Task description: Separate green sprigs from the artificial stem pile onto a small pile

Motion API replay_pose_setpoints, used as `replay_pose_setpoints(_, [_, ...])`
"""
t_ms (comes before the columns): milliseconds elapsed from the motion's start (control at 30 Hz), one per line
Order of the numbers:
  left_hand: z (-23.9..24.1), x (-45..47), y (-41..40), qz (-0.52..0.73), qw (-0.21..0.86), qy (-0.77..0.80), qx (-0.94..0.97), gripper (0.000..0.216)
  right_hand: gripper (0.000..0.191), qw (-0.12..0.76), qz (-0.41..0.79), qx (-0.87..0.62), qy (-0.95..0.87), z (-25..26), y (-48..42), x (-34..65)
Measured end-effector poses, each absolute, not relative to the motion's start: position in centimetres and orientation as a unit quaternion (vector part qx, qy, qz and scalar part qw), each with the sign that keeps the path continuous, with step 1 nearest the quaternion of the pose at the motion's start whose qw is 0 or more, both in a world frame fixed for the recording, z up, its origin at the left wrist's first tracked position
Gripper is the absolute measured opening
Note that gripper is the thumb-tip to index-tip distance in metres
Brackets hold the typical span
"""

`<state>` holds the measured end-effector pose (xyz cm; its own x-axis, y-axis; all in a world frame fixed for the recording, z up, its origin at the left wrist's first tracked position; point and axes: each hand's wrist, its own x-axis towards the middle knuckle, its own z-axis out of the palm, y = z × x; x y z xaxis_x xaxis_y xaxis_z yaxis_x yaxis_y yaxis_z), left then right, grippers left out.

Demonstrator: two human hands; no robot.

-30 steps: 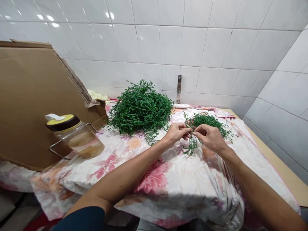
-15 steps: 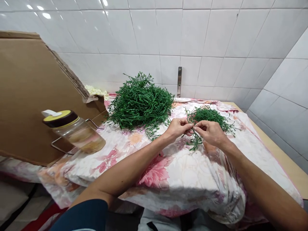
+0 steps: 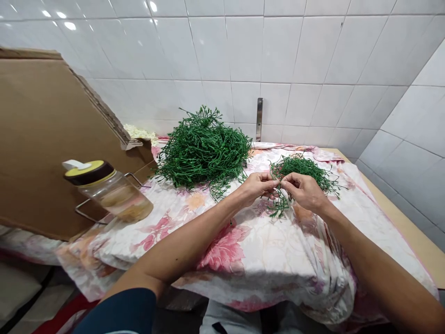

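Observation:
My left hand [image 3: 260, 188] and my right hand [image 3: 303, 191] meet above the floral cloth, fingertips pinched almost together. Between them is a thin green sprig, probably plastic, with branching tips; the small green cluster [image 3: 279, 207] hangs or lies just below the fingers, and I cannot tell which. Behind my right hand lies a small heap of similar sprigs [image 3: 301, 168]. A much larger heap of green sprigs [image 3: 205, 150] stands left of my left hand, with a few loose stems spilling toward it. My fingers hide the exact point of grip.
Floral cloth [image 3: 264, 250] covers the table, whose bare wooden edge [image 3: 410, 227] shows at right. A drink bottle with a yellow-and-brown lid [image 3: 114, 195] leans at left beside a big cardboard box [image 3: 52, 139]. Pale yellow pieces [image 3: 141, 133] lie behind the box. White tiled wall [image 3: 295, 51] closes the back.
My hands stay pinched together in nearly the same place, with slight finger movement. The green cluster below them has shifted a little to the left. The view has tilted very slightly.

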<state>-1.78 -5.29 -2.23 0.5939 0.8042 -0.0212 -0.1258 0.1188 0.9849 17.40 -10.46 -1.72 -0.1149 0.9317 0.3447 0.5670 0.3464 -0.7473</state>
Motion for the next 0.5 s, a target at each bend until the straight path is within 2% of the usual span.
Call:
replay_pose_setpoints(167, [-2.28,-1.58,-5.37,0.348,0.663,0.292,0.595,0.038,0.022,0.408,0.099,-0.524,-0.741,-1.68,-10.42,17.53])
replay_pose_setpoints(267, [-2.16,-1.47,-5.55,0.354,0.638,0.282,0.623,0.036,0.021,0.394,0.069,-0.511,-0.761,-1.66,-10.39,17.54])
replay_pose_setpoints(400, [-2.19,-1.53,-5.43,0.351,0.625,0.273,0.641,0.036,0.023,0.39,0.098,-0.516,-0.756,-1.82,-10.26,17.49])
replay_pose_setpoints(500, [-2.25,-1.78,-5.15,0.343,0.646,0.26,0.63,0.037,0.027,0.404,0.172,-0.521,-0.732,-1.78,-10.25,17.43])
